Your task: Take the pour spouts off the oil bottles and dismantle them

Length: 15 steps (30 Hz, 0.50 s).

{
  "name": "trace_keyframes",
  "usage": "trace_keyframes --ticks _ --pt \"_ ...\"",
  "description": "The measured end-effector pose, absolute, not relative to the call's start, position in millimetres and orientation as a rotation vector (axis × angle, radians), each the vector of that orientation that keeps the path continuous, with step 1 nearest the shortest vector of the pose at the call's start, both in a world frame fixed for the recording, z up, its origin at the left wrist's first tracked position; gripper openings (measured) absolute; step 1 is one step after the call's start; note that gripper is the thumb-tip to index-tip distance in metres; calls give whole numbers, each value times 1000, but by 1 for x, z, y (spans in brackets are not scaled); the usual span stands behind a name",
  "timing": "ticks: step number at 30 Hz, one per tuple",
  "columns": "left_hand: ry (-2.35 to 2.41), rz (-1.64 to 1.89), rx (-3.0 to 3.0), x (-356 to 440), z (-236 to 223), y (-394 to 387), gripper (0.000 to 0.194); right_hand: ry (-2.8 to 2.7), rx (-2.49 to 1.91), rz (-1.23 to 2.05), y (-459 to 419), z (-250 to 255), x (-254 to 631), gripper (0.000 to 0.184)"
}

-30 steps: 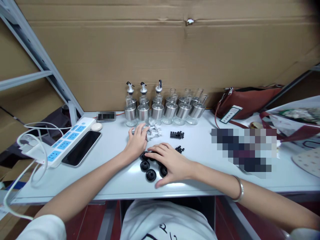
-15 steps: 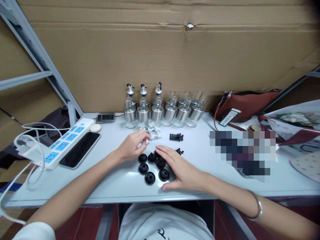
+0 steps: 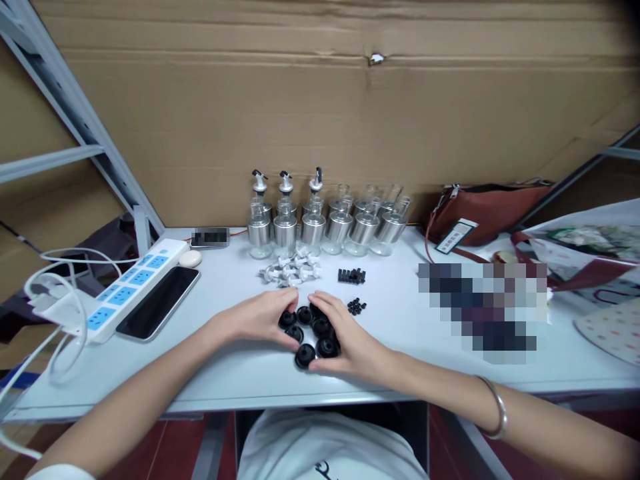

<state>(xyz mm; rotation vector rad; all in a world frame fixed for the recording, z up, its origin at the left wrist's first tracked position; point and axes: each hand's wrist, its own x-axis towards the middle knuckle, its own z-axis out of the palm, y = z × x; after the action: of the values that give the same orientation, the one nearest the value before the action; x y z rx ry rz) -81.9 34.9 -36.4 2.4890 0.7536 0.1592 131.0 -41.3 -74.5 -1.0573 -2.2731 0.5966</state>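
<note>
Several black round caps [image 3: 305, 317] lie bunched together on the white table [image 3: 225, 373] in front of me. My left hand [image 3: 253, 321] cups the bunch from the left, its fingertips against the caps. From the right, my right hand [image 3: 353, 341] curves round them, a bangle on its wrist. Neither hand lifts a cap. Just behind lies a pile of small white spout parts [image 3: 290, 272].
Glass bottles with steel collars stand in a row at the back, three with pourers [image 3: 285, 223] and the others without [image 3: 365, 225]. Small black pieces [image 3: 352, 275] lie right of the white pile. A power strip [image 3: 125, 293] and phone [image 3: 157, 303] are left, a red bag [image 3: 485, 203] right.
My left hand has come back from the white spout parts to the black caps. My right hand has drawn in from the right, and the caps now sit closer together.
</note>
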Motion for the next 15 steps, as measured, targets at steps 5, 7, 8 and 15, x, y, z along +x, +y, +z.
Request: trace_keyframes --ticks 5,7,8,15 --pt "792 254 2572 -77 -47 33 38 -2294 -1051 538 -44 -66 126 92" --pt "807 276 2611 -76 -48 33 42 -2359 -1076 539 -44 -62 124 91" --pt "808 282 2642 -76 -48 32 46 -2404 -1095 542 -43 -59 124 90" --pt "744 288 2827 -79 -45 35 72 -2564 -1072 363 -40 -45 130 105"
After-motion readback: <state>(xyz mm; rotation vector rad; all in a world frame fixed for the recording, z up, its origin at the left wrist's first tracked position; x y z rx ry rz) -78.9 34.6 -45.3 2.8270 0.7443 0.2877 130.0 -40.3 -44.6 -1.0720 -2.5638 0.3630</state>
